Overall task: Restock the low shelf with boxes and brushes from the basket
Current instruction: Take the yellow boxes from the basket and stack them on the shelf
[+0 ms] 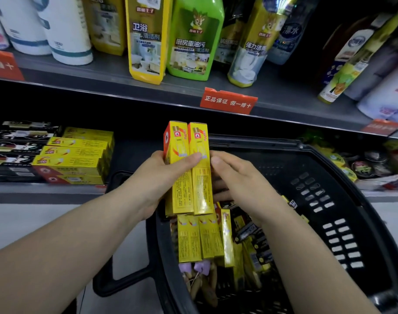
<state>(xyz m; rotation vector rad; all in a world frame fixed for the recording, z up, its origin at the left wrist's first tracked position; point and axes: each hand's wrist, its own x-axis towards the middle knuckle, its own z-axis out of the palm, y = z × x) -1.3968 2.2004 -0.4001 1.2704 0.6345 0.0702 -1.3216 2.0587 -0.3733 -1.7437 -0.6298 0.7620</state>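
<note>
Left hand (170,175) grips two yellow boxes (191,168) upright over the basket (329,177), right hand (236,180) pinching their other edge. Spares (200,239) and brushes (202,282) lie inside it, low shelf (46,189) off left.

1. The basket (352,200) stands on the floor (23,223), in front of the low shelf (46,189), its far rim against the shelf.
2. Two boxes (189,173) stand upright side by side above the basket's left part, the left hand (161,177) on their left and the right hand (236,177) on their right.
3. Below them, in the basket, lie loose boxes (200,236), with brushes (202,282) nearer the person.
4. On the low shelf, left of the basket, sits a stack of boxes (75,155); flat packs (14,143) lie further left.
5. Packets (363,164) lie on that shelf behind the basket's right side.
6. The upper shelf (103,80) above carries bottles (193,41); a label (228,101) hangs on its front edge.
</note>
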